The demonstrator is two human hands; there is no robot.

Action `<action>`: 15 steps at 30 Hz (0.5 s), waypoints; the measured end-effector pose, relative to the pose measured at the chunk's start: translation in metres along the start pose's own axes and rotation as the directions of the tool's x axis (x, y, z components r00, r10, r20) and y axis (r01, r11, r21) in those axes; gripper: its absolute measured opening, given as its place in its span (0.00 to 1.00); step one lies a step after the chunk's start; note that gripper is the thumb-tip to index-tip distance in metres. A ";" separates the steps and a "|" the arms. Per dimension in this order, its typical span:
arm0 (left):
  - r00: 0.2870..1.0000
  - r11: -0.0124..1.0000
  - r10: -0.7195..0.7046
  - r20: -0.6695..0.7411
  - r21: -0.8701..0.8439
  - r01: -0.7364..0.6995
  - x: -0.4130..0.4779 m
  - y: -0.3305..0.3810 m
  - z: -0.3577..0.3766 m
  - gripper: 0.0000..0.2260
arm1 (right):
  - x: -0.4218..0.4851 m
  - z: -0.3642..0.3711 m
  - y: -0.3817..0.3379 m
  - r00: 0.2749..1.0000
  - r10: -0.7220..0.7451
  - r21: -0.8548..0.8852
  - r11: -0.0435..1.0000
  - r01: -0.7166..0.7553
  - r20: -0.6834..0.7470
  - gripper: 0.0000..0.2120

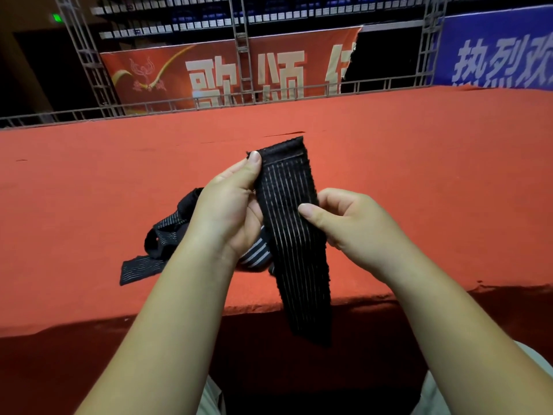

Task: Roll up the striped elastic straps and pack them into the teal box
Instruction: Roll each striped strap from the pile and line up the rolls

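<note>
The long black woven elastic strap you hold looks matt and ribbed, with thin pale threads running lengthwise and fuzzy edges; its top end carries a denser, plush black patch. The heap of black-and-white striped cloth straps shows the same dull weave. Your red carpet-like cloth table covering is matt and napped. The grey lattice truss behind looks like bare metal.

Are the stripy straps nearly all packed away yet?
Not nearly. No rolled strap shows, and no teal box is in view. The left hand and right hand hold one striped strap, flat and unrolled. Left to do: rolling it, then the tangled straps lying on the red surface, then packing.
</note>
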State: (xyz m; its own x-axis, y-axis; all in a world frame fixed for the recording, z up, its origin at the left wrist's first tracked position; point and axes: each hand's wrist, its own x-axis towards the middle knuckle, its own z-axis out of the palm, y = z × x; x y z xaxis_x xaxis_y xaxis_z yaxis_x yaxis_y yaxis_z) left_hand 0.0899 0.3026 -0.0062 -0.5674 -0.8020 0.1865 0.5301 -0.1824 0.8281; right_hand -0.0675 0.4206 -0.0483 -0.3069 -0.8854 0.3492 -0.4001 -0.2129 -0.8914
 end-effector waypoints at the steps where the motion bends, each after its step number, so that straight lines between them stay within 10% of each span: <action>1: 1.000 1.000 -0.010 -0.009 -0.006 0.010 0.000 -0.001 0.000 0.15 | 0.000 0.000 0.001 1.000 0.007 0.020 1.000 -0.007 0.009 0.11; 8: 0.992 0.932 0.069 -0.101 0.362 -0.028 0.008 -0.020 -0.023 0.09 | -0.004 -0.008 0.011 0.985 0.081 0.063 0.994 -0.092 0.149 0.23; 15: 0.998 0.922 -0.023 -0.061 0.386 0.045 0.014 -0.038 -0.034 0.08 | 0.019 -0.006 0.034 0.995 0.095 0.169 0.981 -0.097 0.024 0.17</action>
State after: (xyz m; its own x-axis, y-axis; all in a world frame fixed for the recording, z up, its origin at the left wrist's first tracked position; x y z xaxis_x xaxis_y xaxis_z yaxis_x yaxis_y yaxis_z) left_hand 0.0835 0.2793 -0.0527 -0.5400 -0.8308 0.1346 0.2200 0.0150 0.9754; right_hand -0.0924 0.3993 -0.0701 -0.3226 -0.9112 0.2563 -0.2168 -0.1924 -0.9571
